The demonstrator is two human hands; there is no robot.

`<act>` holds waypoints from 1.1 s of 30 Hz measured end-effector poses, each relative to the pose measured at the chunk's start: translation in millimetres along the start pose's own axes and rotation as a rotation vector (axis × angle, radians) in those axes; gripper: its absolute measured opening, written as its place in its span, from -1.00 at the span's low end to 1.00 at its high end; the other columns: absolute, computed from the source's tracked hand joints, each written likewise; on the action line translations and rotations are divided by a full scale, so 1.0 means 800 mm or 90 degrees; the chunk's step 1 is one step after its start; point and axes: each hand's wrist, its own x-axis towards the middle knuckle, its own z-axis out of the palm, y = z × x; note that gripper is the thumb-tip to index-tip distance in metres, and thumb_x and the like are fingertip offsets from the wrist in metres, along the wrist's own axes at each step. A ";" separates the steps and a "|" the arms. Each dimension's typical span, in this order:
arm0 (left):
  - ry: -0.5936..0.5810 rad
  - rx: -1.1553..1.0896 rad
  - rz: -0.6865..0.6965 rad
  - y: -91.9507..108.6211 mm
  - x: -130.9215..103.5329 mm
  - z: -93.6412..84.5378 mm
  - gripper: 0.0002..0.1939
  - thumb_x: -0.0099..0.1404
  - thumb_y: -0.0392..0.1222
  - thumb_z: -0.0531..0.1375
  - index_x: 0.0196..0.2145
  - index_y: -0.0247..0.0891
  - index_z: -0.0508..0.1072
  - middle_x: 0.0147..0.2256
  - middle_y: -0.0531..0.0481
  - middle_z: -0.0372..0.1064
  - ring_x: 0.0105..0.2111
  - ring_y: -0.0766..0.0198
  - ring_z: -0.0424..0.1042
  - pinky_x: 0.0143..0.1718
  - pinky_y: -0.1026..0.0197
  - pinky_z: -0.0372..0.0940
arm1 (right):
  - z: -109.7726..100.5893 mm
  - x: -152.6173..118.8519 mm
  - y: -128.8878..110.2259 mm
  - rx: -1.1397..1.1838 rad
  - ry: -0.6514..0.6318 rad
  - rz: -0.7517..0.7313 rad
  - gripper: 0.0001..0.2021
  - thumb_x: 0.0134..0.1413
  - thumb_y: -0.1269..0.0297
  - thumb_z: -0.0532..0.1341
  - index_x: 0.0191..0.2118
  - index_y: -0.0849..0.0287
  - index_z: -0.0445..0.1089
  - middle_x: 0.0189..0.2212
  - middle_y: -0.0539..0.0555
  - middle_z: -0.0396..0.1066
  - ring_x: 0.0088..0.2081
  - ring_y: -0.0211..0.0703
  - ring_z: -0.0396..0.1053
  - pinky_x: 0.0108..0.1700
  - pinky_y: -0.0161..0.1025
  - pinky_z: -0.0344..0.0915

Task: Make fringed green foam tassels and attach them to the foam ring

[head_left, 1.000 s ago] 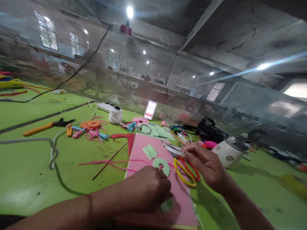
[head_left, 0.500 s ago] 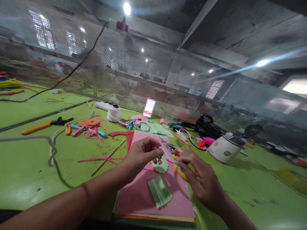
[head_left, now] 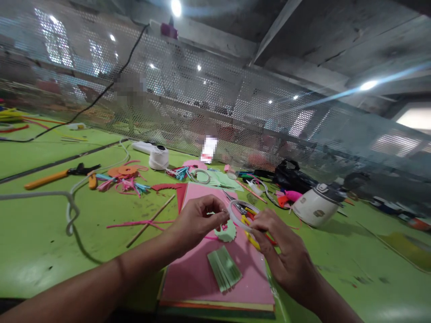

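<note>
Gripping the roll of tape [head_left: 238, 221] between thumb and fingers, the right hand [head_left: 283, 251] held it above the pink paper [head_left: 188, 273], just right of the near-meeting fingertips of the left hand [head_left: 197, 220]; whether those pinched anything was unclear.

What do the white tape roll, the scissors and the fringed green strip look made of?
White tape roll: smooth, pale; paper or plastic, unclear which. Scissors: grey, shiny blades suggest metal; bright yellow and red handles look like plastic. Fringed green strip: likely matte paper, thin, with cut slits.
</note>
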 end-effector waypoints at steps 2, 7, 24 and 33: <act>-0.011 -0.019 0.000 -0.002 0.000 0.000 -0.80 0.12 -0.13 0.24 -0.45 -0.33 0.34 -0.53 0.08 0.25 -0.52 0.42 0.22 -0.45 0.29 0.14 | 0.001 -0.001 0.000 0.000 0.009 0.012 -0.89 0.18 0.44 0.04 -0.24 0.10 0.24 -0.37 0.08 0.26 -0.27 -0.08 0.24 -0.23 -0.12 0.22; 0.022 -0.186 -0.038 -0.008 0.000 0.002 -0.74 0.11 -0.13 0.28 -0.29 -0.30 0.36 -0.37 0.03 0.27 -0.40 0.39 0.26 -0.36 0.29 0.20 | 0.007 0.003 -0.006 -0.013 0.098 0.041 -0.90 0.17 0.43 0.06 -0.23 0.10 0.24 -0.36 0.07 0.27 -0.30 -0.12 0.27 -0.28 -0.18 0.22; 0.025 0.023 -0.002 0.002 0.006 -0.014 -0.71 0.23 -0.02 0.13 -0.42 -0.33 0.46 -0.37 -0.06 0.45 -0.32 0.26 0.33 -0.20 0.20 0.17 | 0.016 0.014 0.065 -0.134 0.055 0.107 -0.88 0.16 0.30 0.10 -0.33 0.17 0.34 -0.36 0.11 0.36 -0.24 -0.05 0.30 -0.14 -0.07 0.23; 0.005 0.169 -0.039 0.000 0.012 -0.018 -0.69 0.26 -0.04 0.05 -0.52 -0.29 0.33 -0.58 0.04 0.34 -0.51 0.33 0.27 -0.34 0.24 0.13 | 0.006 -0.003 0.123 -0.160 -0.318 0.291 -0.52 -0.10 0.38 0.16 0.04 0.08 0.28 -0.08 0.18 0.41 -0.13 0.05 0.36 -0.19 -0.13 0.23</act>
